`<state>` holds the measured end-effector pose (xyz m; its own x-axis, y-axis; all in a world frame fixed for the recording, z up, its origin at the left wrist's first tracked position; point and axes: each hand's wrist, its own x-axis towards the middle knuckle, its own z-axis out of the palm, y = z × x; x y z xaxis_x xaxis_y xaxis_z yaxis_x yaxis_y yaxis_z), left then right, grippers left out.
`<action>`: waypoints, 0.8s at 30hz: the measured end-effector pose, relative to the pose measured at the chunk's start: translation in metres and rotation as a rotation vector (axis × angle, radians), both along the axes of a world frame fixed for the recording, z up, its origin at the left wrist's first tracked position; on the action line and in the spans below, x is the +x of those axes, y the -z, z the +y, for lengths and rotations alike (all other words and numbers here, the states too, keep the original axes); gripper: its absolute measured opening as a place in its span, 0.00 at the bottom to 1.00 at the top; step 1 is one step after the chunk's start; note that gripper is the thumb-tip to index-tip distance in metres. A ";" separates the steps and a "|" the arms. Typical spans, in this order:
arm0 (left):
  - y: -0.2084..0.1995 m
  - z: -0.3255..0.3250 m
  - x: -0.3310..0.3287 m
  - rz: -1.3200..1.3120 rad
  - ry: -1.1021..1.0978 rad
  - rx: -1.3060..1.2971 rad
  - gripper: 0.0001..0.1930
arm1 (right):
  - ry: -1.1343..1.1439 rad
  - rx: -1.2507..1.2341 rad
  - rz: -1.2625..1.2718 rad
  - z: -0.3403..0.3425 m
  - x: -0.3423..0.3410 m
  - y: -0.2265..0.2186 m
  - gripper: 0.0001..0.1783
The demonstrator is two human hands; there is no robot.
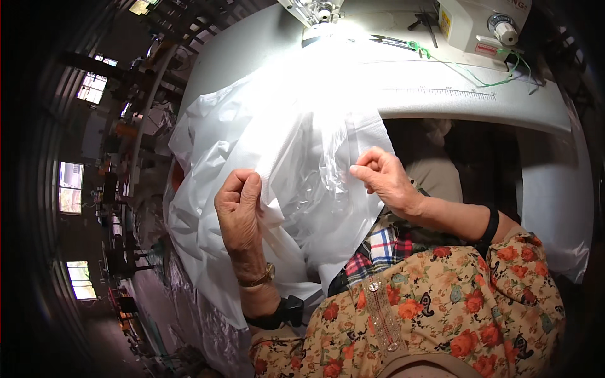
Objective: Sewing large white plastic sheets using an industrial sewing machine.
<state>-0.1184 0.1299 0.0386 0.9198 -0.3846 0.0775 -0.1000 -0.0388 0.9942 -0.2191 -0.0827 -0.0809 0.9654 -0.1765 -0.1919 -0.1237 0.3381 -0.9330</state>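
Note:
A large white sheet of thin, shiny material [214, 151] spreads from under the sewing machine head [321, 9] down over my lap. My left hand [241, 205] pinches a folded, finely textured edge of this white sheet between thumb and fingers. To the right, my right hand [384, 179] is closed in a pinch over the sheet's right part. Whatever lies between its fingertips is too small to make out. Between my hands hangs a crinkled, clear plastic-looking strip [333, 157]. Bright lamp light washes out the sheet near the needle area.
Thread snips [394, 42] with a green cord [466, 70] lie on the machine table [479, 104], right of the needle area. A dark slender tool [428, 28] rests farther back. The machine's body with a dial [504, 28] stands at the far right. Transparent plastic [201, 321] hangs at lower left.

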 end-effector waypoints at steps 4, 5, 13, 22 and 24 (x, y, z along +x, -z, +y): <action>0.002 0.012 0.005 0.066 0.048 -0.036 0.07 | 0.202 -0.012 0.105 0.006 -0.001 -0.005 0.11; 0.003 0.010 0.004 0.069 0.048 -0.037 0.07 | 0.202 -0.013 0.108 0.005 -0.002 0.000 0.11; 0.003 0.005 0.004 0.003 0.004 -0.022 0.09 | 0.095 0.161 -0.002 -0.004 -0.014 -0.016 0.08; 0.003 -0.004 -0.006 0.107 0.027 -0.063 0.09 | 0.117 0.187 -0.235 -0.010 -0.018 -0.024 0.10; 0.008 -0.007 -0.010 0.150 0.031 -0.063 0.09 | 0.120 0.246 -0.232 -0.009 -0.017 -0.029 0.10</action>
<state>-0.1281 0.1224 0.0310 0.9108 -0.4114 -0.0348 0.0495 0.0251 0.9985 -0.2365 -0.0916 -0.0516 0.9635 -0.2668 -0.0206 0.1361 0.5551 -0.8205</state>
